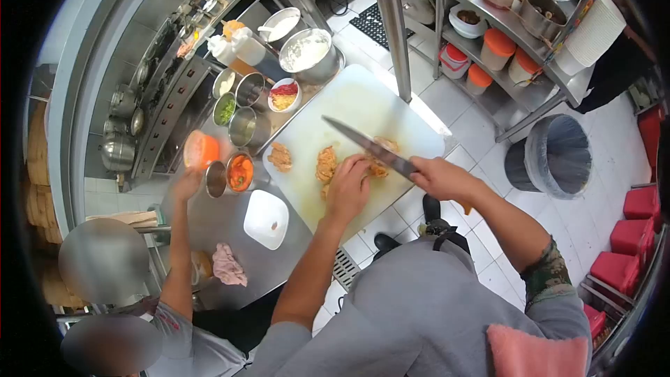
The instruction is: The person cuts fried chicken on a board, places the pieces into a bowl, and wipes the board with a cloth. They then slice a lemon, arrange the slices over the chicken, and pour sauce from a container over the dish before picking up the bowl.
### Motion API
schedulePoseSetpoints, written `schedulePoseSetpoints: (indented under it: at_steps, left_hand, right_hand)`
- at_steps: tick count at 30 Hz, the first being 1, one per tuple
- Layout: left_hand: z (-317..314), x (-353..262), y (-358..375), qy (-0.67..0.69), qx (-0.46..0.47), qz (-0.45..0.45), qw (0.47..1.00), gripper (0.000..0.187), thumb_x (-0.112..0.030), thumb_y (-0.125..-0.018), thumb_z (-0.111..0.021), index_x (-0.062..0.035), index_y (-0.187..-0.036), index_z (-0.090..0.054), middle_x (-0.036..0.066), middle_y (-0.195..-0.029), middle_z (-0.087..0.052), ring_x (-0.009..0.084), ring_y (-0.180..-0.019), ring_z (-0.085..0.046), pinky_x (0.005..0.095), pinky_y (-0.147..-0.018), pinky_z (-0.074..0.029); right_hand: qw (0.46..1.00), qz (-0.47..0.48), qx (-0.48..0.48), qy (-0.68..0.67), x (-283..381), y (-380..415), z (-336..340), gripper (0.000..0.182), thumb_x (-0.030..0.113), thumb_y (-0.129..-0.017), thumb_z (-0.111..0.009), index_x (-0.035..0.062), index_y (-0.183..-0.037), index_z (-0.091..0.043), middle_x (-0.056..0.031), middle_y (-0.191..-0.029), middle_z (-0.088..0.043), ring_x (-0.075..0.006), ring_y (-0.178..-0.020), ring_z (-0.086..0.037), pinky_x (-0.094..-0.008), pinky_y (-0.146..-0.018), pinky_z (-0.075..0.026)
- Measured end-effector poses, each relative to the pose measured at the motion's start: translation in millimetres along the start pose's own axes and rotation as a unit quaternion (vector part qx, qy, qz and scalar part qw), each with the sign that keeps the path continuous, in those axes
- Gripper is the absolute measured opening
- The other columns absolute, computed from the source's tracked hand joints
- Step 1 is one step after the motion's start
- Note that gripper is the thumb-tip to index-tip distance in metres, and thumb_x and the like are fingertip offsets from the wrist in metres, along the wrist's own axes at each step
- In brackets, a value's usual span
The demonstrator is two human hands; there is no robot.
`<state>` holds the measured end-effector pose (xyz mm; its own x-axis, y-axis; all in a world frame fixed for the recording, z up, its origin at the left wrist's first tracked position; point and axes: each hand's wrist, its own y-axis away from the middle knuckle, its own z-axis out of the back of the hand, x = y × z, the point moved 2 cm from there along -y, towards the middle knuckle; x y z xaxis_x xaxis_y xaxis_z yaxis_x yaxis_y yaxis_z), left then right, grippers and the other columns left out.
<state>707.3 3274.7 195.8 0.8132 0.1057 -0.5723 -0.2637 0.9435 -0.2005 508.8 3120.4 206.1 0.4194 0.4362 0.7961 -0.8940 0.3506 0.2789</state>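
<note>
My right hand (444,181) is wrapped around the handle of a large kitchen knife (366,144), whose long blade points to the upper left over the white cutting board (352,94). Under the blade lies an orange-brown piece of meat (385,144), partly covered by it. My left hand (350,187), fingers curled together, holds meat against the board just left of the blade. Beside those fingers is another piece of meat (326,162), and a smaller piece (280,157) rests near the board's left edge.
Left of the board stand a white square bowl (266,219), a tin of orange food (240,172) and several metal containers (244,126). A co-worker's hand (187,183) is by an orange-lidded tub (201,149). A pink cloth (229,264) lies nearby. A lined bin (558,153) stands at right.
</note>
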Motion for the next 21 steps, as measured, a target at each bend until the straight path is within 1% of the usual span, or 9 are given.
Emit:
schedulePoseSetpoints:
  at_steps: [1, 3, 5, 7, 10, 13, 16, 19, 21]
  left_hand:
    - [4.7, -3.4, -4.3, -0.010, 0.044, -0.004, 0.999, 0.046, 0.003, -0.082, -0.068, -0.0050, -0.127, -0.064, 0.016, -0.137, -0.060, 0.0363, -0.126, -0.057, 0.0447, -0.106, -0.047]
    - [8.9, -9.1, -18.8, -0.062, 0.077, -0.068, 0.993, 0.060, 0.004, -0.080, -0.069, -0.0072, -0.138, -0.057, 0.015, -0.146, -0.053, 0.0388, -0.136, -0.049, 0.0468, -0.112, -0.043]
    - [9.3, -11.2, -37.4, -0.111, 0.118, -0.120, 0.979, 0.071, 0.003, -0.078, -0.070, -0.0091, -0.145, -0.051, 0.014, -0.152, -0.049, 0.0409, -0.142, -0.043, 0.0486, -0.117, -0.039]
    - [7.5, -10.3, -53.3, -0.157, 0.164, -0.152, 0.962, 0.079, 0.002, -0.077, -0.072, -0.0106, -0.150, -0.047, 0.013, -0.154, -0.047, 0.0426, -0.146, -0.038, 0.0502, -0.119, -0.036]
    - [4.0, -3.4, -77.7, -0.139, 0.286, -0.156, 0.935, 0.077, -0.005, -0.076, -0.075, -0.0100, -0.148, -0.048, 0.015, -0.154, -0.046, 0.0399, -0.146, -0.039, 0.0471, -0.121, -0.035]
    - [1.7, -2.9, -89.7, -0.074, 0.333, -0.082, 0.937, 0.074, -0.012, -0.078, -0.075, -0.0067, -0.147, -0.049, 0.016, -0.145, -0.052, 0.0383, -0.137, -0.046, 0.0445, -0.117, -0.040]
    - [-7.2, 8.5, -82.7, -0.055, 0.285, -0.075, 0.954, 0.070, -0.017, -0.080, -0.075, -0.0035, -0.144, -0.050, 0.017, -0.136, -0.055, 0.0373, -0.128, -0.052, 0.0429, -0.112, -0.043]
    - [-19.8, 15.2, -67.1, -0.011, 0.194, -0.031, 0.981, 0.067, -0.018, -0.080, -0.075, -0.0020, -0.142, -0.052, 0.018, -0.133, -0.055, 0.0379, -0.128, -0.052, 0.0430, -0.111, -0.044]
    - [-17.5, 6.9, -55.1, -0.004, 0.151, 0.003, 0.988, 0.067, -0.018, -0.080, -0.075, -0.0018, -0.141, -0.052, 0.018, -0.133, -0.055, 0.0383, -0.128, -0.052, 0.0430, -0.110, -0.044]
  right_hand:
    - [1.000, 0.008, -0.021, -0.019, 0.4, 11.7, 6.2, 0.020, 0.022, -0.101, -0.053, 0.0026, -0.105, -0.054, -0.0217, -0.079, -0.065, -0.0399, -0.073, -0.067, -0.0493, -0.070, -0.054]
    - [0.988, -0.092, -0.010, -0.124, 2.3, 44.4, 19.9, 0.020, 0.022, -0.105, -0.052, 0.0023, -0.103, -0.054, -0.0096, -0.067, -0.058, -0.0209, -0.053, -0.061, -0.0362, -0.053, -0.050]
    - [0.956, -0.135, 0.001, -0.260, -27.0, 77.3, 10.4, 0.018, 0.021, -0.106, -0.051, 0.0032, -0.106, -0.053, -0.0025, -0.064, -0.054, -0.0110, -0.046, -0.054, -0.0292, -0.044, -0.046]
    - [0.931, -0.199, -0.004, -0.307, -46.3, 114.9, -3.4, 0.019, 0.020, -0.106, -0.051, 0.0026, -0.113, -0.052, -0.0004, -0.063, -0.051, -0.0104, -0.044, -0.052, -0.0283, -0.041, -0.045]
    - [0.912, -0.228, 0.000, -0.341, -57.5, 160.2, -31.3, 0.022, 0.019, -0.105, -0.049, 0.0010, -0.115, -0.054, -0.0008, -0.062, -0.052, -0.0114, -0.045, -0.051, -0.0298, -0.043, -0.044]
    - [0.893, -0.249, 0.008, -0.375, -56.7, 175.1, -49.6, 0.022, 0.019, -0.105, -0.048, 0.0012, -0.117, -0.054, -0.0015, -0.063, -0.053, -0.0118, -0.046, -0.052, -0.0292, -0.043, -0.045]
    - [0.888, -0.240, 0.026, -0.392, -40.7, 153.3, -60.1, 0.020, 0.020, -0.105, -0.049, 0.0023, -0.112, -0.053, -0.0023, -0.066, -0.053, -0.0125, -0.045, -0.052, -0.0287, -0.044, -0.045]
    - [0.897, -0.216, 0.073, -0.378, -46.0, 121.0, -73.3, 0.020, 0.020, -0.105, -0.049, 0.0027, -0.115, -0.053, -0.0023, -0.066, -0.053, -0.0128, -0.045, -0.051, -0.0288, -0.044, -0.045]
    - [0.902, -0.202, 0.064, -0.377, -44.0, 106.5, -76.9, 0.020, 0.019, -0.105, -0.049, 0.0030, -0.117, -0.052, -0.0030, -0.066, -0.052, -0.0134, -0.045, -0.050, -0.0295, -0.043, -0.044]
